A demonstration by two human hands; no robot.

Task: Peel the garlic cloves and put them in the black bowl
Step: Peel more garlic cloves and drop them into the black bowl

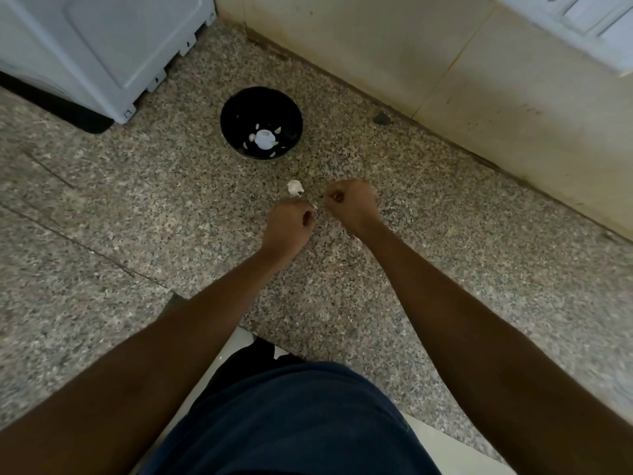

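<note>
Mid-frame, left hand (289,222) and right hand (347,204) both curled tight, knuckles up, nearly touching, pinching between them a small pale sliver, probably a garlic clove (314,206) mid-peel; too small to tell its long axis. Just above the left hand, on the speckled counter (102,214), a white lump of garlic (295,187), papery and irregular. Black bowl (239,108) farther up and slightly left, well apart from both hands, left hand nearer; several pale peeled cloves (256,126) scattered on its glossy bottom.
</note>
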